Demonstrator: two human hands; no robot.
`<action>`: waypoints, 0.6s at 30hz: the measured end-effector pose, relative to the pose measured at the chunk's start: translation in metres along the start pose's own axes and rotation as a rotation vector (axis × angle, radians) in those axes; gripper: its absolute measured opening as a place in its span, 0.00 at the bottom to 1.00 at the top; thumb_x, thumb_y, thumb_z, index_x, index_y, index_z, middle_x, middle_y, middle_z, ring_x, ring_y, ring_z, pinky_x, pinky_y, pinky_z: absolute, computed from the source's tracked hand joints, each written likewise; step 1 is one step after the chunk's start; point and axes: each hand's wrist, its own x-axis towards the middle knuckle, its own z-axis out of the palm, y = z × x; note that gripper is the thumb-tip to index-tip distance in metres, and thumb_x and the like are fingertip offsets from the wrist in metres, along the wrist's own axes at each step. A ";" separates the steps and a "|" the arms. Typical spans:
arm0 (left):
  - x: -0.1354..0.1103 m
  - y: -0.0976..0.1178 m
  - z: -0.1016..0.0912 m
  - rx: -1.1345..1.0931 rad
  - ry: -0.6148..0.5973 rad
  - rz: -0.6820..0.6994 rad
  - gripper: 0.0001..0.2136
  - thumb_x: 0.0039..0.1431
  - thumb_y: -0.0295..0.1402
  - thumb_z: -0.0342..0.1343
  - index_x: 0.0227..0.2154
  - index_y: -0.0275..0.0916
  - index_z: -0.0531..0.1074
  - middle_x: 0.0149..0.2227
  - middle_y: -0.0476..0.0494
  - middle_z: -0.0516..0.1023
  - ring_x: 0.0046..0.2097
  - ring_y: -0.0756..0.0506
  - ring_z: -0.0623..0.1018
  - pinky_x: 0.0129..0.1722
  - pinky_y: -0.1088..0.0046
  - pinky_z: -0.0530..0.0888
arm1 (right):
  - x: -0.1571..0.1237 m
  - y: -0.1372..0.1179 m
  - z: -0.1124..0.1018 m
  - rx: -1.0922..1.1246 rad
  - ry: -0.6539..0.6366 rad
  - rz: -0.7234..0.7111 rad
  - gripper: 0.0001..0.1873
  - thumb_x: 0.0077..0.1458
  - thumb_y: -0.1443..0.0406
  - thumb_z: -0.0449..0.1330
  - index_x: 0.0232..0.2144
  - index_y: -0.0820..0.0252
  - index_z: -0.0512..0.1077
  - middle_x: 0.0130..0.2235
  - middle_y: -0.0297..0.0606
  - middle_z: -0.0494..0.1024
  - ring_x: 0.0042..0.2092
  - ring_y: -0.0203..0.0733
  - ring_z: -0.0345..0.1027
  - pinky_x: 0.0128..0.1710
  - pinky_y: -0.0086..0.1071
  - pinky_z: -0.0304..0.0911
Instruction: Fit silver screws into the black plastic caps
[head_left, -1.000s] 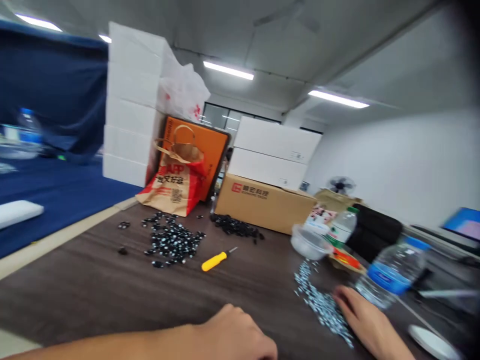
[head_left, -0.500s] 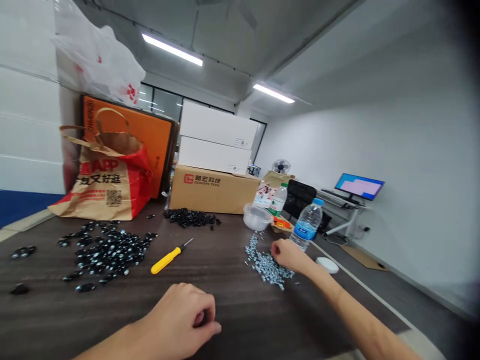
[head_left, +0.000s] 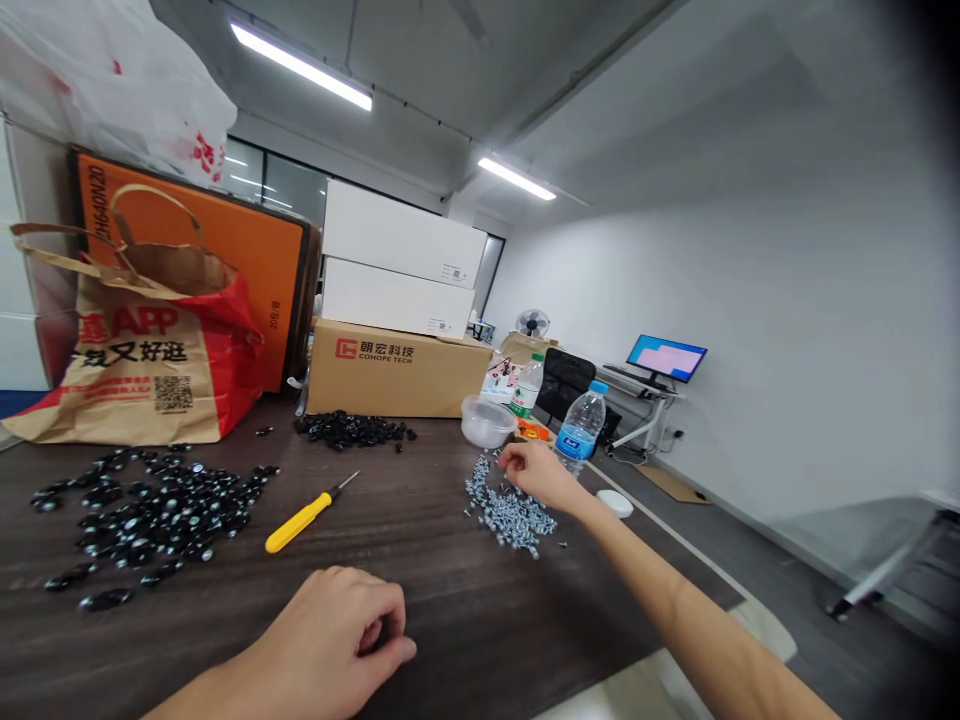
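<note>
Small silver screws [head_left: 504, 512] lie in a loose, glinting heap on the dark wood-grain table [head_left: 450, 600], ahead of you and to your right, just short of a clear tub [head_left: 487, 422], with a few strays at the near edge.

Cardboard box [head_left: 420, 385]: COHOPE TECH; paper bag [head_left: 112, 400]: seemingly APP

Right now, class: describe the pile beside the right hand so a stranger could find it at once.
Start at the dark table, in front of the brown cardboard box. Just nearer than the clear tub, beside the right hand, lies the screw pile. It alone is silvery; the other heaps are black.
</note>
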 end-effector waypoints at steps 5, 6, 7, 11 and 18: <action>-0.001 -0.001 -0.001 -0.001 -0.002 -0.001 0.05 0.58 0.36 0.60 0.28 0.43 0.75 0.26 0.53 0.77 0.31 0.46 0.75 0.31 0.72 0.60 | -0.003 -0.056 0.021 0.192 -0.072 -0.221 0.10 0.66 0.63 0.60 0.37 0.65 0.76 0.34 0.35 0.78 0.35 0.37 0.73 0.36 0.32 0.70; 0.000 -0.001 -0.001 -0.003 -0.004 -0.002 0.05 0.58 0.36 0.60 0.28 0.43 0.76 0.26 0.53 0.77 0.31 0.46 0.75 0.31 0.72 0.60 | -0.003 -0.067 0.028 0.214 -0.094 -0.259 0.09 0.65 0.64 0.61 0.35 0.65 0.77 0.34 0.35 0.78 0.34 0.36 0.73 0.35 0.31 0.70; 0.000 -0.001 -0.002 -0.004 -0.006 -0.001 0.05 0.58 0.36 0.60 0.28 0.43 0.76 0.26 0.53 0.76 0.31 0.46 0.75 0.30 0.72 0.60 | -0.003 -0.077 0.036 0.230 -0.116 -0.291 0.09 0.65 0.64 0.61 0.34 0.65 0.77 0.34 0.35 0.78 0.33 0.36 0.72 0.34 0.30 0.69; 0.000 0.000 -0.004 -0.007 -0.006 -0.001 0.05 0.58 0.36 0.61 0.28 0.43 0.76 0.26 0.53 0.77 0.31 0.46 0.75 0.30 0.72 0.60 | 0.004 -0.099 0.059 0.242 -0.186 -0.360 0.11 0.64 0.62 0.63 0.33 0.64 0.76 0.30 0.32 0.77 0.30 0.34 0.70 0.32 0.30 0.68; -0.001 0.000 -0.004 -0.046 -0.001 0.004 0.05 0.57 0.37 0.62 0.28 0.44 0.75 0.26 0.54 0.77 0.32 0.46 0.75 0.31 0.71 0.60 | 0.026 -0.088 0.061 0.174 -0.188 -0.294 0.12 0.66 0.60 0.60 0.36 0.65 0.75 0.35 0.35 0.77 0.34 0.37 0.73 0.35 0.33 0.72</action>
